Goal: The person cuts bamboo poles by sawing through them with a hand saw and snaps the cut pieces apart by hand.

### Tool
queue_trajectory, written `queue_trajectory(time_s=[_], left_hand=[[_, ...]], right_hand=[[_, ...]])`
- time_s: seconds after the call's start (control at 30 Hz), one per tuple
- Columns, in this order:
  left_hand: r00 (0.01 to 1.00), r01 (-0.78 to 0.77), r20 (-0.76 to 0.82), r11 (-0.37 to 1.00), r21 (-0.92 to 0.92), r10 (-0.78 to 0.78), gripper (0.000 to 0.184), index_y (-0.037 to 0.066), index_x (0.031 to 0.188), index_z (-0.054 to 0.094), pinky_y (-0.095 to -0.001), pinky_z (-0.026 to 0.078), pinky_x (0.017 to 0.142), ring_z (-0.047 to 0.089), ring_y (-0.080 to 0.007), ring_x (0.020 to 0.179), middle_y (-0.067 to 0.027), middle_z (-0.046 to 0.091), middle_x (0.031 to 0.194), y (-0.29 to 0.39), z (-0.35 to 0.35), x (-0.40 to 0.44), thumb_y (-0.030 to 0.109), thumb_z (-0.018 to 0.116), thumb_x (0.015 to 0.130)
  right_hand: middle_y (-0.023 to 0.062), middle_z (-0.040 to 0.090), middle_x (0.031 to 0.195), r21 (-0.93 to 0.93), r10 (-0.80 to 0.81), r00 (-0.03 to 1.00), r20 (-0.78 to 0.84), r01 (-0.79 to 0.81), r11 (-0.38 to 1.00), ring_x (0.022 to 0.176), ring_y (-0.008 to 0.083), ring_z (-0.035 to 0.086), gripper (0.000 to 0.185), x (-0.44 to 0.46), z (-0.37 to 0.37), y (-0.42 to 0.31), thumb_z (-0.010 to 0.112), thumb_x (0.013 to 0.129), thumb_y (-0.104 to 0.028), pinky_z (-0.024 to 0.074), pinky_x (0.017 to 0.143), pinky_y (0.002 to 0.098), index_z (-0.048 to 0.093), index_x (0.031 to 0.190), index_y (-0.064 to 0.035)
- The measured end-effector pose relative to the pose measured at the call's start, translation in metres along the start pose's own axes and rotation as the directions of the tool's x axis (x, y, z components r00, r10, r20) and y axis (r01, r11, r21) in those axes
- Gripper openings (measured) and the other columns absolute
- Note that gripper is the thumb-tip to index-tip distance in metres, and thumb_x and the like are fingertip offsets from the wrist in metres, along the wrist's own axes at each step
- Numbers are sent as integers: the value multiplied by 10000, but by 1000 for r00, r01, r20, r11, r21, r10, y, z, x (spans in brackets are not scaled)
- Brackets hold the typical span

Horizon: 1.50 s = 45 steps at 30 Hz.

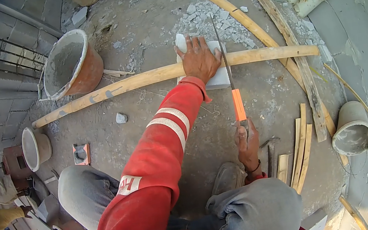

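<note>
My left hand (201, 59) bears down on a bamboo pole (139, 80), its fingers curved over the pole and somewhat apart. Beneath the pole at that spot is a white block (219, 79). In my right hand (247, 142), closed fingers grip the orange handle of a handsaw (239, 105). The saw's thin blade points away from me and crosses the pole just right of my left hand. Whether its teeth have cut into the pole cannot be made out.
A large mortar bucket (84, 71) and a smaller bucket (43, 147) stand left. Right lie a curved bamboo pole (246, 20), a wooden plank (300, 68), bamboo strips (302, 148), a hammer (271, 151) and a grey bucket (350, 116). Rubble (207, 18) covers the floor ahead. Someone's gloved hand (9, 217) shows left.
</note>
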State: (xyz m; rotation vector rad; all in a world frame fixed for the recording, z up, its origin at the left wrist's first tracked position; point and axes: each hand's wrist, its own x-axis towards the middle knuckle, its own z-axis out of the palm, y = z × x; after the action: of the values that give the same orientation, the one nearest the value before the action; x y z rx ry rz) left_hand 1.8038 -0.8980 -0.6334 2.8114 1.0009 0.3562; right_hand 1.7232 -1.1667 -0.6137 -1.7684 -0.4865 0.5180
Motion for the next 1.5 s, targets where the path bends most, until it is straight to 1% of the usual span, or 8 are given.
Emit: queue_trajectory(time_s=[0.17,0.33,0.67,0.87,1.03,1.27,1.37,1.5], left_hand=[[1000,24,20,999,-21,-24,630,-4,1395,518,-716,312,1098,404,-336,1453,-182,533,1448,2,-5,2,441,492,950],[998,48,39,999,-26,-47,606,-4,1381,523,-715,318,1084,423,-321,1438,-182,538,1443,1,-5,3,409,496,939],[999,33,-40,998,-58,-35,536,-10,1287,570,-706,335,1051,476,-312,1374,-171,588,1346,3,-4,3,350,525,893],[998,12,-65,999,-40,-15,463,-7,1206,588,-707,354,1006,510,-305,1316,-172,600,1293,-1,-2,2,313,533,876],[995,-9,-98,999,-42,4,445,0,1193,588,-701,349,1007,505,-299,1318,-169,601,1286,1,-2,3,303,537,872],[997,26,-66,998,-57,-30,485,-7,1240,584,-693,341,1028,490,-309,1356,-183,590,1333,2,0,5,302,541,868],[998,20,-61,998,-53,-24,513,-16,1266,576,-694,336,1039,481,-314,1370,-188,585,1350,1,1,0,303,544,866],[999,33,-41,997,-70,-35,528,-13,1273,575,-700,322,1055,468,-317,1382,-183,583,1357,2,-4,5,309,554,856]], right_hand=[[118,458,645,-159,-191,980,-48,182,970,561,205,460,408,64,23,1,511,1060,-392,370,552,387,561,1024,11],[76,456,630,-100,-67,998,-8,66,993,560,180,462,430,-40,-15,0,495,1068,-402,360,542,368,576,1017,17],[-1,429,638,12,-31,1000,6,31,999,568,86,385,453,64,10,-12,497,1075,-421,301,518,292,600,1037,19],[1,427,612,-45,-70,993,-91,67,997,560,94,430,723,-40,-17,9,428,1000,-677,334,526,283,594,1019,26],[-41,423,663,69,-119,993,18,118,991,556,42,357,398,99,26,-14,468,1091,-392,264,504,248,565,1001,-17],[76,470,647,-126,14,995,-103,-27,992,571,136,440,492,-52,-20,-14,577,1000,-494,377,554,332,592,974,-2],[73,467,647,32,109,990,94,-113,993,581,133,434,441,-22,-29,6,566,1021,-435,366,557,331,594,996,5],[27,458,630,-59,-83,996,21,84,995,564,124,424,406,83,16,-11,499,1069,-389,337,531,325,594,1026,4]])
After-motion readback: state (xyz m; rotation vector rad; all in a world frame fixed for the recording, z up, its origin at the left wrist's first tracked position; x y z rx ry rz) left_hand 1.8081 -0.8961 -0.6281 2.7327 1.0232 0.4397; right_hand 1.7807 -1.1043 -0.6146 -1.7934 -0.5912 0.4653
